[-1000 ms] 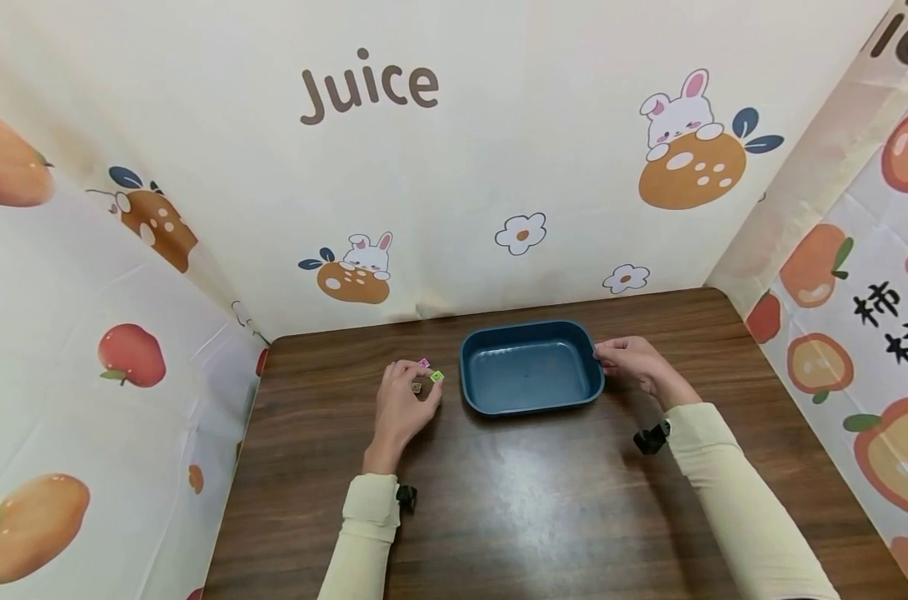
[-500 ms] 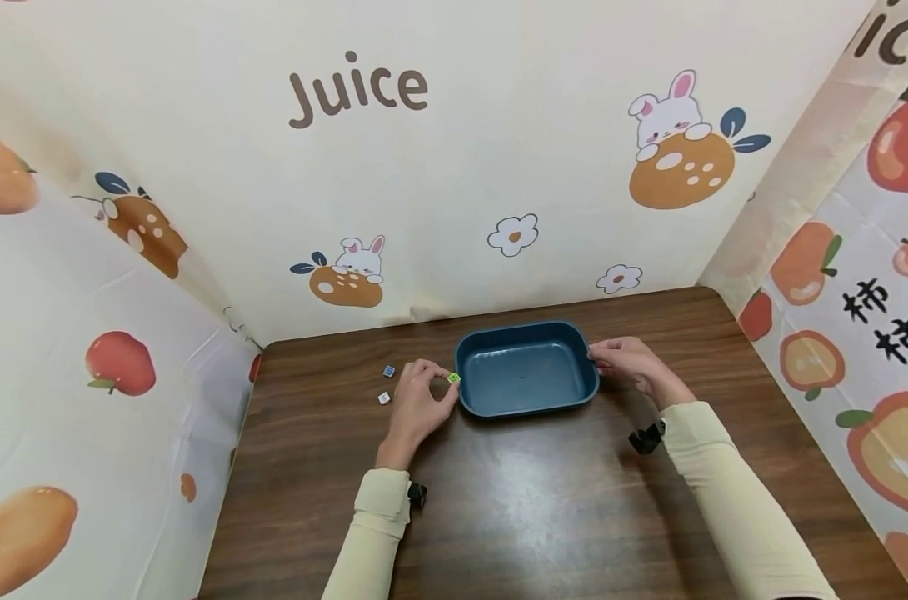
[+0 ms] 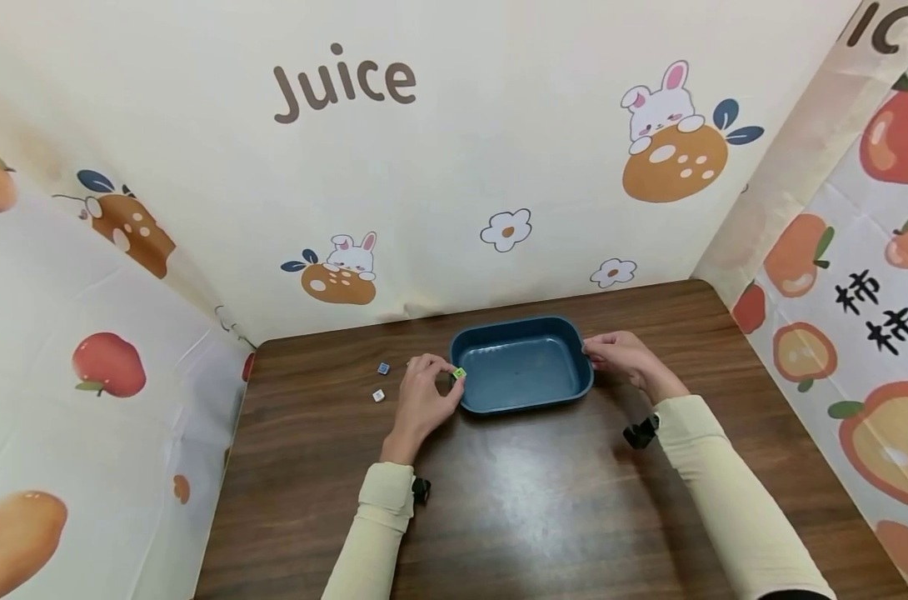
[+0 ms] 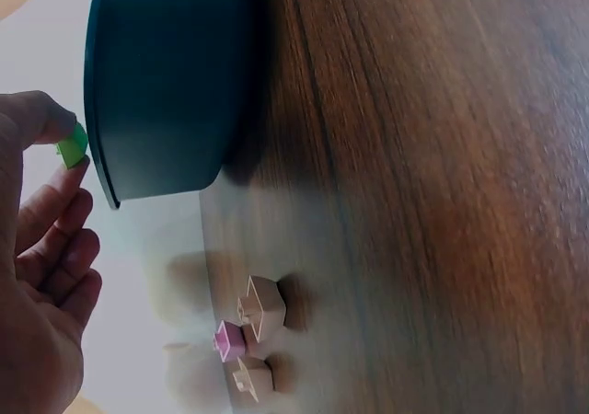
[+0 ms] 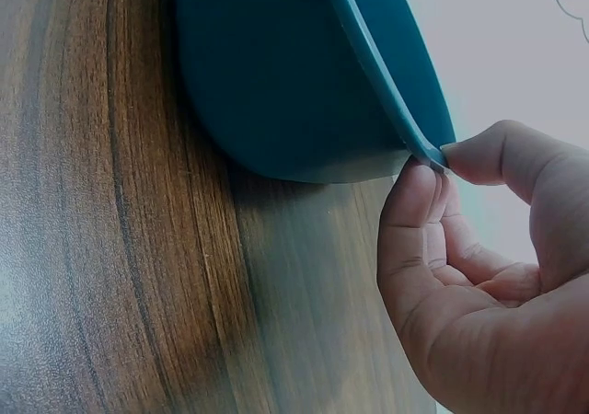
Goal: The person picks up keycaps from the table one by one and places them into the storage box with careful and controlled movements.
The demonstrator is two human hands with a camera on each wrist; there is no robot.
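Observation:
A small green keycap (image 3: 459,373) is pinched between the thumb and a finger of my left hand (image 3: 421,400), right at the left rim of a dark blue rectangular plastic tray (image 3: 520,407). In the left wrist view the green keycap (image 4: 73,145) sits at the fingertips beside the tray's rim. My right hand (image 3: 630,360) pinches the tray's right rim between thumb and fingers, as the right wrist view shows up close. A blue keycap (image 3: 382,367) and a white keycap (image 3: 379,396) lie left of my left hand. The tray's visible floor is bare.
In the left wrist view a pink keycap (image 4: 229,340) and two pale keycaps (image 4: 265,309) lie upside down, stems up, on the brown wood-grain table (image 3: 514,517). A printed cloth backdrop (image 3: 454,167) stands along the table's back and sides.
My left hand has carried the green keycap rightward to the tray's rim, uncovering the blue and white keycaps behind it. My right hand keeps hold of the tray; the head view shifts slightly.

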